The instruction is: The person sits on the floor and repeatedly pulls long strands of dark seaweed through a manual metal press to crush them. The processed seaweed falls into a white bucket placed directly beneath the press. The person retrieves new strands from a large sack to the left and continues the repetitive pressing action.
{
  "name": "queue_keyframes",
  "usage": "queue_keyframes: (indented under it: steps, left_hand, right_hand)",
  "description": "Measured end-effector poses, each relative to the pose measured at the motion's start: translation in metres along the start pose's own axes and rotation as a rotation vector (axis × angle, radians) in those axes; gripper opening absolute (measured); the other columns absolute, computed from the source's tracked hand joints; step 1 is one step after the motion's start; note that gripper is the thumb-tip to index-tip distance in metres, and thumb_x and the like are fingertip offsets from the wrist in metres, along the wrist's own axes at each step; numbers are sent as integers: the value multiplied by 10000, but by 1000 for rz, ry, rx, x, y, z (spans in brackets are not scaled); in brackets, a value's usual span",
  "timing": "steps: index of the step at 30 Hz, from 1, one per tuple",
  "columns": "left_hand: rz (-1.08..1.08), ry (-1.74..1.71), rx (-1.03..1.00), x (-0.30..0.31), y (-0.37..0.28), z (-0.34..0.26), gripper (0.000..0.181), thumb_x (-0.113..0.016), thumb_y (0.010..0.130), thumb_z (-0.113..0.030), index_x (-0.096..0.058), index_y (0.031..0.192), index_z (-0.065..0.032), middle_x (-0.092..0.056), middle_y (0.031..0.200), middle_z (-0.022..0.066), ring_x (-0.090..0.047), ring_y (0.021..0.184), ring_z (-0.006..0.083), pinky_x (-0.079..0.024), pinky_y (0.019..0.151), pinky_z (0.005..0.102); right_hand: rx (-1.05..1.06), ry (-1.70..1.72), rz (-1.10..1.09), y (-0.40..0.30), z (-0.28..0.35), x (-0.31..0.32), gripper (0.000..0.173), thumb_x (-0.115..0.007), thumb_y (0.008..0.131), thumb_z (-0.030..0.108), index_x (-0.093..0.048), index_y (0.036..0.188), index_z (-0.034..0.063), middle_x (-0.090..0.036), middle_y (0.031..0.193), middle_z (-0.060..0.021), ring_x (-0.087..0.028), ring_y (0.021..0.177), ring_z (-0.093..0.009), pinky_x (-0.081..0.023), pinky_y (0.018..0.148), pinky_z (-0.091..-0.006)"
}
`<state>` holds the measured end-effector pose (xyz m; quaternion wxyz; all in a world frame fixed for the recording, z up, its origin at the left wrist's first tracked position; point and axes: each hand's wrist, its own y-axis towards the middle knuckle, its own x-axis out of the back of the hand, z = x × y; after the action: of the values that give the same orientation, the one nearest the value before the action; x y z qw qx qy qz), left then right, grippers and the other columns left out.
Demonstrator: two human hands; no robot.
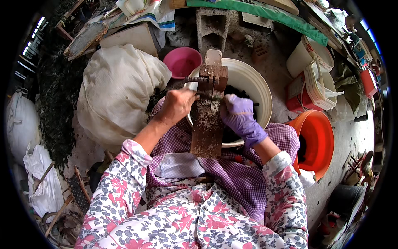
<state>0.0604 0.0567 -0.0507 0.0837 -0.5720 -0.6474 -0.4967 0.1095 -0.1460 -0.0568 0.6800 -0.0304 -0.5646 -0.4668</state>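
A worn wooden board (206, 130) lies lengthwise over the near rim of a large white tub (264, 93) between my knees. A wood block with a long threaded bolt (196, 79) and a thin upright metal blade (213, 88) is fixed near its far end. My left hand (175, 104), bare, is at the left of the blade with its fingertips pinched together. On the other side my right hand (241, 115), in a purple glove, is curled around the end of a small dark strip (220, 96). The left fingertips' contents are too small to tell. Pale crumbs cover the board; dark pieces (239, 91) lie in the tub.
A full cream cloth sack (118, 93) stands to the left, with a pink basin (182, 62) beyond it. An orange bucket (320, 146) tilts beside my right knee. White and red pails (298, 93) and a concrete block (213, 28) stand farther off.
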Motion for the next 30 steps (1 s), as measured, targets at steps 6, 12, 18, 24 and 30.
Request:
queue_keyframes:
  steps: [6,12,18,24,30]
  left_hand:
    - [-72,31,212,15,-16,22,111,-617,743,-42,-586,668,34,-564,613,180,-576,540,303,-435,500,356]
    - [101,-178,278,32,-4,-29,105,-613,781,-65,-623,748,34,-537,534,61,-497,476,98,-391,456,262]
    - [284,-177,146,25,3,-65,97,-649,713,-59,-638,779,11,-607,655,121,-590,579,211,-451,543,296]
    - [429,-343,345,44,-27,-55,177,-665,720,-41,-642,889,8,-631,684,49,-545,552,64,-445,498,224]
    - [500,-692,415,100,-10,-81,129,-714,689,-63,-651,758,27,-597,602,26,-507,535,42,-396,477,203]
  right_hand:
    - [-284,-137,115,-9,-33,5,270,-556,778,296,-567,703,37,-567,617,-174,-586,586,-338,-472,547,-415]
    - [-289,-386,308,-22,-26,43,641,-602,732,502,-502,988,-77,-576,816,-207,-602,654,-298,-481,557,-359]
    - [-23,190,16,0,63,47,305,-524,840,296,-546,949,11,-589,787,-193,-584,583,-317,-461,486,-367]
    - [-378,577,352,-10,51,57,316,-523,868,304,-647,908,17,-598,629,-159,-575,516,-207,-448,484,-310]
    - [-785,946,862,-5,49,83,487,-497,860,458,-628,923,-7,-641,630,-120,-627,556,-147,-498,534,-246]
